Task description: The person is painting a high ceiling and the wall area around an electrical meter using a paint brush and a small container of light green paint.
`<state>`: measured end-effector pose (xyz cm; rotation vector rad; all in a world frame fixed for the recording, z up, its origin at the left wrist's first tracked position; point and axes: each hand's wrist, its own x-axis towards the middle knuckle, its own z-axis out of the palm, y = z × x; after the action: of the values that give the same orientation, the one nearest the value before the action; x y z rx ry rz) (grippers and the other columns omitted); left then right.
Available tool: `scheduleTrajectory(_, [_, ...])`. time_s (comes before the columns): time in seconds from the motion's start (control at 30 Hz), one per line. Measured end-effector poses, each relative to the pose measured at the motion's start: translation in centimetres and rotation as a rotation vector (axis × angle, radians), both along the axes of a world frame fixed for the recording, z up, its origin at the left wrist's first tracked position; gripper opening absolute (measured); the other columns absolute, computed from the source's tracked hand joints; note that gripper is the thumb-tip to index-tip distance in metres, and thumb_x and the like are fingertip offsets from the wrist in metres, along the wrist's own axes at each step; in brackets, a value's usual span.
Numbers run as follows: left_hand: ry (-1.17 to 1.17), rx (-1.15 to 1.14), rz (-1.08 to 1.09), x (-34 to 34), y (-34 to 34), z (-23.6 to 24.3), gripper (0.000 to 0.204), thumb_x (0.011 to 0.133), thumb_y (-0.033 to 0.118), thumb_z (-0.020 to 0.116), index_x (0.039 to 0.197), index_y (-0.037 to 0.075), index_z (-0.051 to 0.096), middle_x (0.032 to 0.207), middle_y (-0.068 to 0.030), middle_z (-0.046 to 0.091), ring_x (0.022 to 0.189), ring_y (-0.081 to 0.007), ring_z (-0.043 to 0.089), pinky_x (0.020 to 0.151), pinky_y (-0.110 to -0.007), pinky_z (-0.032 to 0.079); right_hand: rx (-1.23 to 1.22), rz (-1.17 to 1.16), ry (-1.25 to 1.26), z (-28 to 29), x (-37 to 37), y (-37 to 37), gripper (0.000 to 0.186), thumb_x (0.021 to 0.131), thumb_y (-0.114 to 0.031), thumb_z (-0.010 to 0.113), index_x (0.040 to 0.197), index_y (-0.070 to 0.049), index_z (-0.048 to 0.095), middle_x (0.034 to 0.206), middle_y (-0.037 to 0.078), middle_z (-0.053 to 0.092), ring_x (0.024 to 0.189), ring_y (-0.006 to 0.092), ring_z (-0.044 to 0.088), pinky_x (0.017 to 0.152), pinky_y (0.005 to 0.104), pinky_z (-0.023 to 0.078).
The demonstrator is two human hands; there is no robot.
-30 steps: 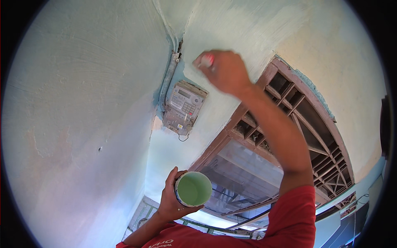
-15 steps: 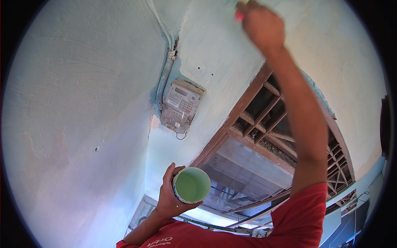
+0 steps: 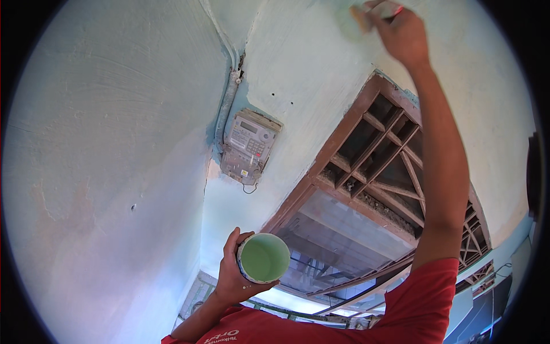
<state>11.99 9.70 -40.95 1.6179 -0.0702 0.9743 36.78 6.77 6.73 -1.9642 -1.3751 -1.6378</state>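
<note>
My left hand (image 3: 234, 276) is wrapped round a small paint tub (image 3: 264, 258), tilted so that the pale green paint inside shows. Raised high toward the top of the view, my right hand (image 3: 405, 35) grips a paintbrush (image 3: 361, 18) with a pinkish-red handle part. Its light bristles touch or nearly touch the pale wall (image 3: 321, 51), where a greenish patch shows around them. My fingers hide much of the handle.
An electricity meter (image 3: 251, 146) is fixed to the wall, with a corrugated conduit (image 3: 227, 106) above it. A brown wooden window frame (image 3: 344, 135) with dusty lattice openings lies below my right arm. The left wall (image 3: 114, 143) has patchy paint.
My right hand has moved right and slightly down with the paintbrush, whose bristles now show more plainly. My left hand and the paint tub have hardly moved.
</note>
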Motion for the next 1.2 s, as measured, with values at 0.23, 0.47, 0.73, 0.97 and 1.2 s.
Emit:
scheduleTrajectory(0.23, [0.008,0.012,-0.018,-0.3,-0.4,0.0,0.137,0.063,0.023,0.103,0.161,-0.003,0.010,0.144,-0.0253,0.053,0.131,-0.0372,0.060,0.110,-0.046,0.049,0.109,-0.293,-0.354,-4.1,0.6,0.6,0.023,0.095,-0.024,0.068,0.116,-0.021,0.077,0.093,0.007,0.076,0.080,0.0286,0.074,0.074,0.0425,0.059])
scheduleTrajectory(0.47, [0.009,-0.017,-0.030,-1.1,-0.4,0.0,0.134,0.063,0.022,0.103,0.160,-0.004,0.014,0.144,-0.0247,0.053,0.132,-0.0361,0.060,0.111,-0.046,0.048,-0.361,0.112,-0.276,-22.7,-0.9,1.2,0.015,0.083,-0.014,0.074,0.098,-0.014,0.074,0.097,0.004,0.070,0.080,0.0225,0.073,0.063,0.0357,0.061])
scheduleTrajectory(0.73, [0.038,-0.024,0.021,-1.3,-0.2,-0.2,0.135,0.063,0.022,0.103,0.160,-0.003,0.013,0.144,-0.0251,0.055,0.132,-0.0363,0.060,0.111,-0.046,0.048,0.089,0.515,0.234,-16.5,-3.1,1.8,0.012,0.088,-0.011,0.079,0.100,-0.010,0.078,0.090,0.010,0.077,0.075,0.0230,0.075,0.066,0.0324,0.057])
scheduleTrajectory(0.97, [0.055,0.056,-0.063,-1.0,-0.2,0.0,0.148,0.061,0.021,0.105,0.165,0.011,0.001,0.145,-0.0215,0.047,0.135,-0.0346,0.053,0.111,-0.049,0.046,-0.240,0.205,0.485,-18.7,-0.7,5.7,0.017,0.091,-0.031,0.077,0.099,-0.016,0.081,0.079,0.013,0.075,0.074,0.0342,0.073,0.072,0.0401,0.059])
scheduleTrajectory(1.2, [0.060,0.036,-0.039,-1.0,0.1,-0.1,0.148,0.060,0.021,0.105,0.165,0.010,0.001,0.145,-0.0218,0.047,0.134,-0.0345,0.054,0.110,-0.049,0.047,0.070,0.124,-0.029,-7.3,0.6,1.1,0.021,0.096,-0.030,0.072,0.108,-0.015,0.079,0.086,0.009,0.078,0.079,0.0283,0.077,0.072,0.0341,0.059])
